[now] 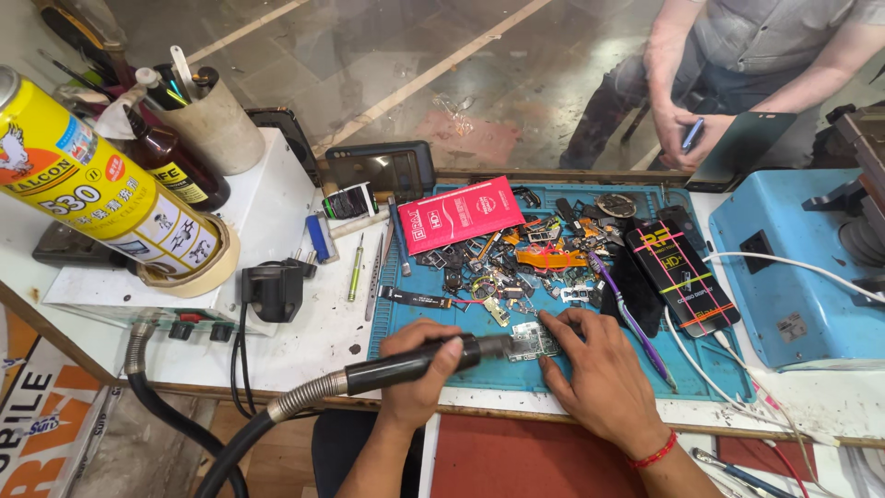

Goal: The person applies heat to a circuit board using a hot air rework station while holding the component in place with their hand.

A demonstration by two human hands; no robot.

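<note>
Hot-air wand (406, 364) is gripped in the left hand (419, 369), fingers wrapped tight round the black barrel, nozzle aimed at the small circuit board (528, 339) lying on the blue mat (590, 378) near its front edge. Board is pinned down by the right hand (595, 369), fingertips pressed on its right side, no pinch, just flat pressure.

Imo the step gets done best if the nozzle is kept just above the board, not touching, and moved in small circles so heat isn't dumped on one spot. Fingers should be kept off to the side of the airflow, they look v close. Pile of loose parts (525, 254) behind is near enough to get blown about, so airflow is prob better angled away from it.
</note>
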